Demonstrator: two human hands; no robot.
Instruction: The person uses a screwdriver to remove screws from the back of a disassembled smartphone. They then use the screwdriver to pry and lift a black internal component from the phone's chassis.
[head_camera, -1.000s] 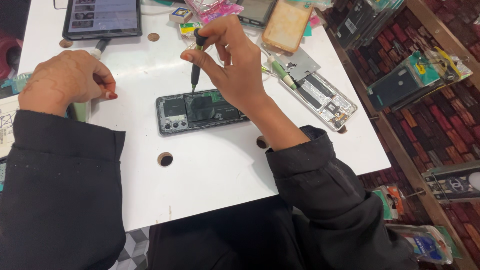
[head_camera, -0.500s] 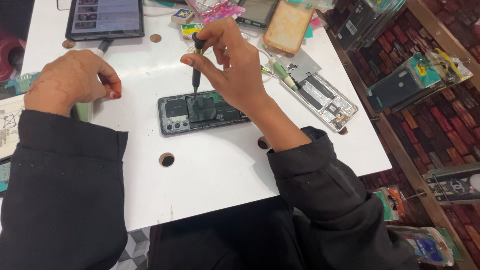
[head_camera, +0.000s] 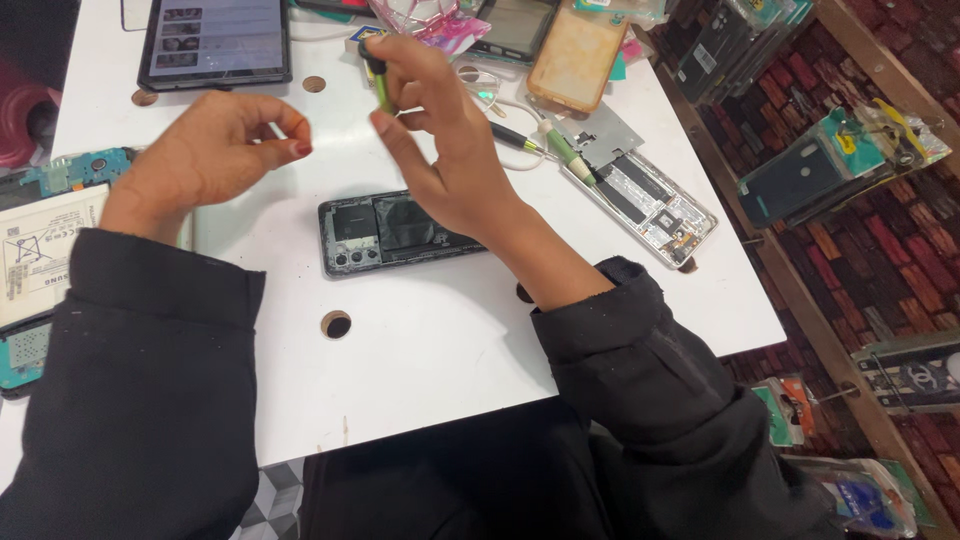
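Right hand (head_camera: 455, 150) raised above opened phone (head_camera: 395, 232), fingers (head_camera: 395, 95) pinching a green screwdriver (head_camera: 380, 80). Left hand (head_camera: 205, 155) further left over the white counter (head_camera: 420, 350), fingers loosely curled, holding nothing visible.

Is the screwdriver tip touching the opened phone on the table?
No. The right hand holds the screwdriver raised well above the opened phone, which lies untouched on the white table.

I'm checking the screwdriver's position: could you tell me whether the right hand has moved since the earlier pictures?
Yes. The right hand has lifted the screwdriver off the opened phone; its tip, earlier down on the phone, is now raised toward the tablet.
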